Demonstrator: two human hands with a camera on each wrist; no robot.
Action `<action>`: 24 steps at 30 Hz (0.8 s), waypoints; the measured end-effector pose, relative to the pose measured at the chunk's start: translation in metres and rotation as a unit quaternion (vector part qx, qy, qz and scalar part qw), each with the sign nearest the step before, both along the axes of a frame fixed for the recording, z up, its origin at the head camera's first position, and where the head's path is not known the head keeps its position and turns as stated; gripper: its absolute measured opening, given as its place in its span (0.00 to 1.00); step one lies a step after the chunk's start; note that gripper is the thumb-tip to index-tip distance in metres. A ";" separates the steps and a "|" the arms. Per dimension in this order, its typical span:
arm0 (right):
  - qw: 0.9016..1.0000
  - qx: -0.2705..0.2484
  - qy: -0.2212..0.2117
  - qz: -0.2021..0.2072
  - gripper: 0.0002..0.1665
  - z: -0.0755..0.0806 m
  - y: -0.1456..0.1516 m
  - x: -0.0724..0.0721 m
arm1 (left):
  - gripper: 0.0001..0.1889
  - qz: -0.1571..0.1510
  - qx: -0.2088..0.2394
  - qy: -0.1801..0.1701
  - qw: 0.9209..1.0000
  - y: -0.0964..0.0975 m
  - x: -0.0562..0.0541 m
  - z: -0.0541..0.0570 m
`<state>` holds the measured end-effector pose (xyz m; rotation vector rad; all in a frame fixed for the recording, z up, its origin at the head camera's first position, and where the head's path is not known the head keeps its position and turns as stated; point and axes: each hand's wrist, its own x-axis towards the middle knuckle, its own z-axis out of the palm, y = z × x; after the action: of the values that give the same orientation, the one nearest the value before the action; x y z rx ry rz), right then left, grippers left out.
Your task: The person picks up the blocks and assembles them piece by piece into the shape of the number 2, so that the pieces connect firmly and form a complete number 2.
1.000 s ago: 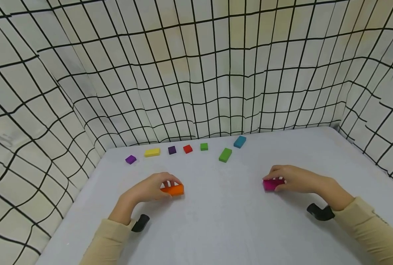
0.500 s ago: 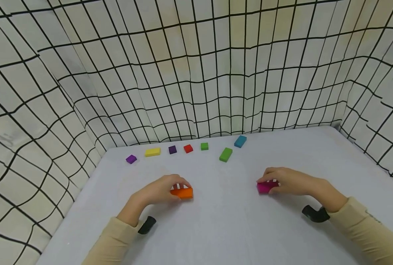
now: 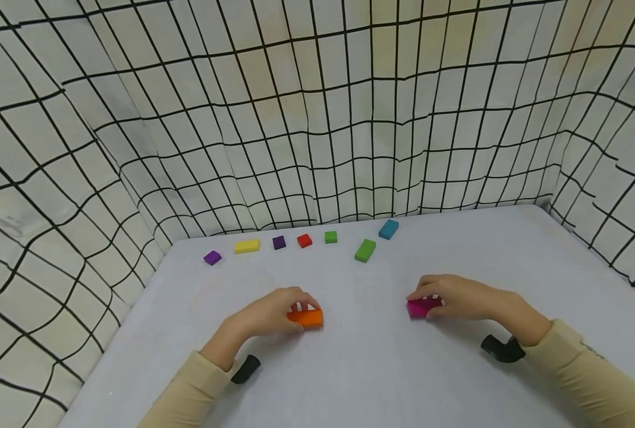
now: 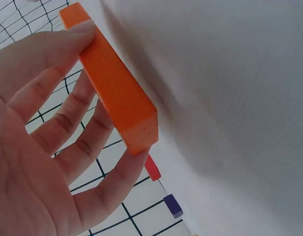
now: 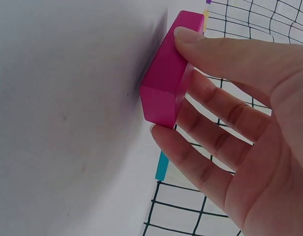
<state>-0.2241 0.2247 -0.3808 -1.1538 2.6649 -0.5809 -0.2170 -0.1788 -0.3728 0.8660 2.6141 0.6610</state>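
Observation:
My left hand (image 3: 274,312) pinches an orange rectangular block (image 3: 309,319) between thumb and fingers, left of the table's middle. In the left wrist view the thumb presses one long face of the orange block (image 4: 114,81), with the fingers behind it. On the other side, my right hand (image 3: 462,296) grips a magenta rectangular block (image 3: 422,307). The right wrist view has the thumb on the near face of the magenta block (image 5: 166,73) and the fingers on its far side. A gap of bare table separates the two blocks. Both are low over the white surface; exact contact is hard to tell.
Along the table's (image 3: 349,368) back edge lie a purple block (image 3: 213,258), yellow block (image 3: 247,246), dark purple block (image 3: 279,242), red block (image 3: 304,241), small green block (image 3: 330,237), longer green block (image 3: 365,250) and blue block (image 3: 389,229). Black netting (image 3: 339,119) encloses the back and sides.
My left hand has carried the orange block rightward and slightly nearer. My right hand has brought the magenta block leftward and slightly nearer, narrowing the gap. The back row stays put.

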 end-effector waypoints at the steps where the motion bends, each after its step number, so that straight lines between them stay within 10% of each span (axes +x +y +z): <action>1: 1.000 0.001 0.001 0.003 0.25 -0.001 -0.001 0.000 | 0.20 0.001 -0.003 0.001 1.000 0.001 0.001 -0.001; 24: 1.000 -0.010 0.009 0.025 0.25 -0.005 -0.022 0.001 | 0.19 -0.007 -0.026 0.019 0.999 0.033 0.006 -0.002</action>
<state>-0.2227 0.2031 -0.3856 -1.2332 2.6428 -0.5917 -0.2112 -0.1463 -0.3747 0.8888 2.6434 0.5744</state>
